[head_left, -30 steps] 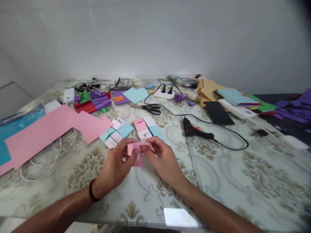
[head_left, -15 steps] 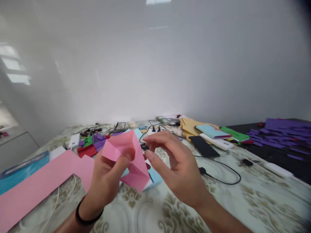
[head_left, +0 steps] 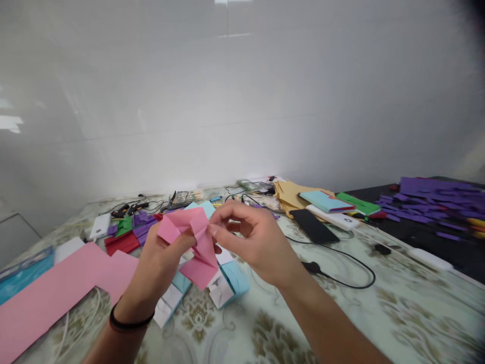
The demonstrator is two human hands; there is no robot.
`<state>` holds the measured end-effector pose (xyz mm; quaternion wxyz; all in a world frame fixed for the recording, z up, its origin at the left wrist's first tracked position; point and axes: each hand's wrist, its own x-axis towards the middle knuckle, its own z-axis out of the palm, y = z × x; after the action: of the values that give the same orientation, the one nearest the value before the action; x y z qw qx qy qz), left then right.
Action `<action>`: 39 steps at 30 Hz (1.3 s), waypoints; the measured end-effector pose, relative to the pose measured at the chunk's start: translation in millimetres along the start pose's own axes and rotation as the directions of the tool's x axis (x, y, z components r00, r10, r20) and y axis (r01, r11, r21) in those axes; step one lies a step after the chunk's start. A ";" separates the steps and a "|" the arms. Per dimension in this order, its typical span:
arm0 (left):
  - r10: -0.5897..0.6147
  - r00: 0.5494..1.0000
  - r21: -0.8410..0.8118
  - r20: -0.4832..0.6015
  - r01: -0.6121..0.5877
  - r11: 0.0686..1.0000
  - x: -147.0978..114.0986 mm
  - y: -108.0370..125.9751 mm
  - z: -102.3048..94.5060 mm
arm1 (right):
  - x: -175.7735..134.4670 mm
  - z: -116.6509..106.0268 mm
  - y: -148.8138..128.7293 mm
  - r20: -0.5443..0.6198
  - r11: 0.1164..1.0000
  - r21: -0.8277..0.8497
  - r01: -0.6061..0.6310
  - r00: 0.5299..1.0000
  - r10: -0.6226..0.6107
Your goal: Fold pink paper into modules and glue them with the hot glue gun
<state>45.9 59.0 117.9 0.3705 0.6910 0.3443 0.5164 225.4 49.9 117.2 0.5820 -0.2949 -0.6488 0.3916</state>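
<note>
A folded piece of pink paper (head_left: 202, 240) is held up above the table, its creased flaps standing at angles. My left hand (head_left: 161, 258) grips it from the left, thumb pressed inside the fold. At the paper's right edge, my right hand (head_left: 252, 237) pinches with thumb and forefinger against a flap. Behind and below the paper lie folded light-blue and white paper pieces (head_left: 235, 283), partly covered by it. A large pink sheet (head_left: 56, 290) lies to the left of my left hand.
A black phone (head_left: 314, 226) and a looped black cable (head_left: 352, 285) lie at the right. Behind them are yellow paper pieces (head_left: 290, 194). Purple strips (head_left: 435, 202) are heaped on a black surface at far right. Red folded paper (head_left: 121, 243) sits at the back left.
My right hand has moved in from just beside the pink paper to pinch its right edge. The flaps have been bent into a tighter shape. The view has shifted slightly.
</note>
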 end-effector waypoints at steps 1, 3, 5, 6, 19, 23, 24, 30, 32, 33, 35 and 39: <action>-0.013 1.000 -0.002 0.008 0.013 1.000 1.8 -4.1 -0.1 | 2.4 -1.2 4.0 0.018 0.999 0.039 -0.036 0.999 0.035; -0.026 1.000 -0.056 -0.015 0.025 0.998 4.5 -13.4 -0.6 | 6.4 -2.3 10.2 0.049 0.990 0.104 -0.100 0.994 0.096; -0.029 0.999 -0.125 -0.024 0.026 0.992 5.8 -20.5 -1.4 | 8.9 -1.9 13.5 0.060 0.983 0.129 -0.133 0.990 0.126; -0.028 0.999 -0.141 -0.018 0.025 0.990 6.1 -22.2 -1.8 | 9.7 -1.4 14.2 0.059 0.981 0.131 -0.141 0.989 0.134; -0.007 0.973 0.079 -0.230 0.026 0.997 8.2 -17.6 3.4 | 11.4 0.3 20.4 0.074 0.999 -0.005 -0.039 0.996 0.039; 0.007 0.983 0.142 -0.185 0.020 0.990 8.0 -14.3 3.8 | 12.9 3.7 25.7 0.001 0.995 -0.100 0.005 1.000 -0.005; 0.013 0.986 0.140 -0.166 0.010 0.990 7.9 -13.7 3.7 | 13.4 4.3 27.9 -0.019 0.994 -0.111 0.018 1.000 -0.020; 0.009 0.997 0.062 -0.080 -0.004 0.998 7.9 -15.1 1.8 | 15.8 1.5 35.4 -0.106 0.990 -0.132 0.055 0.992 -0.069; -0.001 0.995 -0.003 -0.098 0.000 1.000 8.0 -15.5 1.7 | 16.3 -0.1 34.1 -0.142 0.988 -0.145 0.056 0.987 -0.076; 0.001 0.992 -0.033 -0.123 -0.006 0.999 8.1 -15.6 1.7 | 16.4 -0.8 33.0 -0.162 0.989 -0.140 0.051 0.984 -0.074; 0.039 0.983 -0.053 -0.178 -0.049 0.997 8.2 -16.0 1.5 | 16.4 -1.4 30.7 -0.197 0.993 -0.112 0.040 0.979 -0.062; 0.158 0.966 -0.014 -0.203 -0.165 0.986 8.6 -19.7 -0.8 | 16.1 -1.3 27.9 -0.209 0.996 -0.060 0.068 0.975 -0.079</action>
<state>45.2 76.2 104.8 0.3012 0.6551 0.3145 0.6174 222.2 78.1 101.8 0.6537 -0.3255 -0.6040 0.3192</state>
